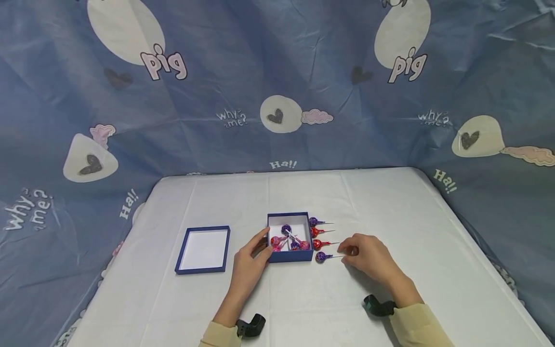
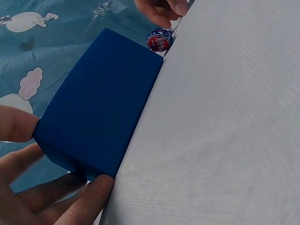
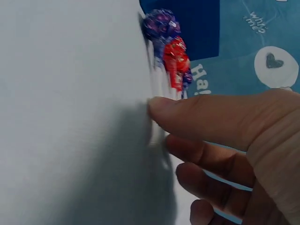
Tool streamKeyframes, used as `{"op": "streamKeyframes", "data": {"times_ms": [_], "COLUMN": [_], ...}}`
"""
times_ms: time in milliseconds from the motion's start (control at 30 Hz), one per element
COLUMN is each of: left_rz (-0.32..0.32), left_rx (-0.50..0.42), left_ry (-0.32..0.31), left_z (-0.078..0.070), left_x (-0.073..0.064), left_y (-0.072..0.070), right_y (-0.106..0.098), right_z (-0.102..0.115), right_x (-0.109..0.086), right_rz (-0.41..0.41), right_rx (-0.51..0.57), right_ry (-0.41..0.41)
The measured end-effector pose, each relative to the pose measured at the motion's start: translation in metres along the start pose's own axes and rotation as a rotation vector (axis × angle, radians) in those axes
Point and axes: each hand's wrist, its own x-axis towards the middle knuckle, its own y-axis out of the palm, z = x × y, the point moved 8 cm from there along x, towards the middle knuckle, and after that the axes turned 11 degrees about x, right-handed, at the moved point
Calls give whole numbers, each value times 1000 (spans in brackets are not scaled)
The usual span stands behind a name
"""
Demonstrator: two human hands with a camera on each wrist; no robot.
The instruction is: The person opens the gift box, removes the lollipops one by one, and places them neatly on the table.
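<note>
A square blue box (image 1: 289, 256) with a white inside stands on the table, holding several lollipops in pink and purple wrappers. My left hand (image 1: 249, 270) holds its left side, thumb at the near corner and index finger farther back; in the left wrist view the thumb (image 2: 96, 197) lies against the bottom edge. Right of the box, several lollipops lie in a column, sticks pointing right. The nearest is a purple lollipop (image 1: 321, 257). My right hand (image 1: 368, 255) pinches the end of its stick between thumb and index finger. Red lollipops (image 1: 318, 244) lie just beyond it.
The box's lid (image 1: 202, 249), blue-rimmed and white inside, lies to the left with its hollow side up. A white cloth covers the table (image 1: 303, 308). Behind and around it hangs a blue printed curtain (image 1: 217, 144).
</note>
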Motion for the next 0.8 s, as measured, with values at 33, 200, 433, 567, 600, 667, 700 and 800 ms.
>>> {"op": "streamKeyframes", "data": {"times_ms": [33, 200, 433, 567, 600, 667, 700, 800], "left_rz": [1, -1, -6, -7, -5, -3, -3, -5], "left_rx": [-2, 4, 5, -3, -4, -4, -1, 6], "left_ry": [-3, -10, -5, -11, -11, -10, -8, -3], "left_z": [1, 1, 0, 1, 1, 1, 1, 0], "left_x": [0, 0, -1, 0, 0, 0, 0, 0], "left_y": [0, 1, 0, 0, 0, 0, 0, -1], "right_y": [-2, -11, -25, -31, -32, -33, -33, -32], "right_z": [1, 7, 19, 31, 34, 41, 44, 54], "right_x": [1, 5, 13, 20, 21, 25, 27, 32], "right_rz": [4, 11, -23, -43, -47, -55, -58, -72], "right_rx": [-9, -28, -21, -12, -8, 0, 1, 13], "right_ry": [1, -8, -59, -110, -121, -142, -148, -172]}}
